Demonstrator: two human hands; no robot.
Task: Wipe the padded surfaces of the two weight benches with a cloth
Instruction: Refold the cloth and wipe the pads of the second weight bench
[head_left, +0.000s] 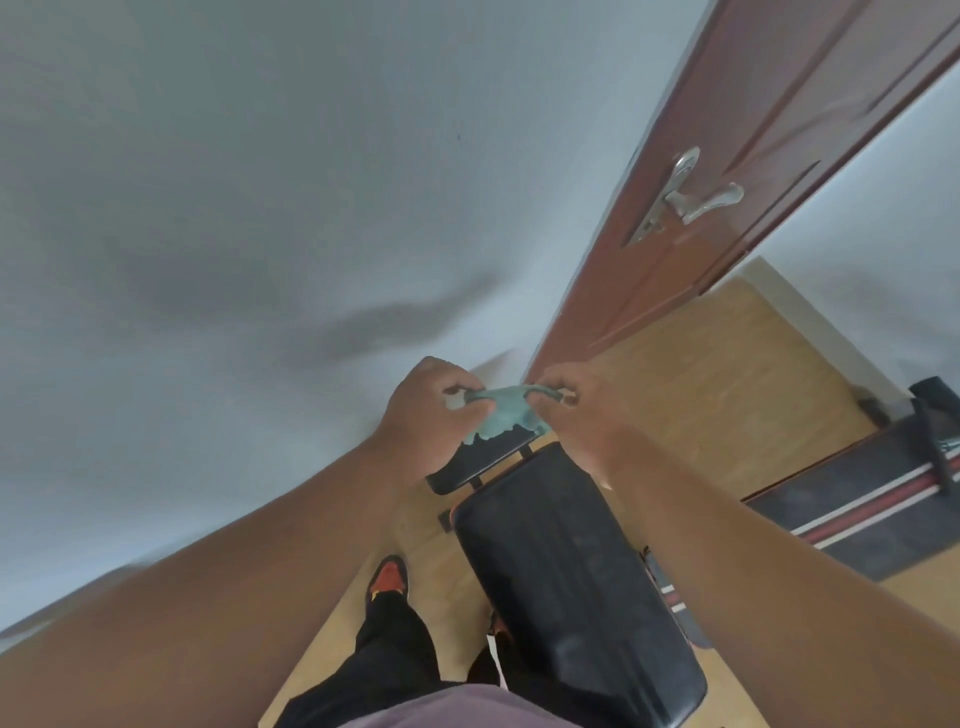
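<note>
Both my hands hold a small teal cloth (506, 413) stretched between them in the air. My left hand (431, 410) pinches its left end and my right hand (576, 410) pinches its right end. Below the cloth lies a black padded weight bench: a long back pad (561, 582) runs toward me, and a shorter seat pad (483, 460) sits at its far end, partly hidden by the cloth and my left hand. The cloth hangs above the seat pad, apart from it. A second bench is not in view.
A white wall (234, 234) fills the left. A reddish-brown door (727, 156) with a metal handle (691, 200) stands at the right. A dark mat with red and white stripes (857, 504) lies on the wooden floor (701, 395). My legs and orange shoe (387, 577) stand left of the bench.
</note>
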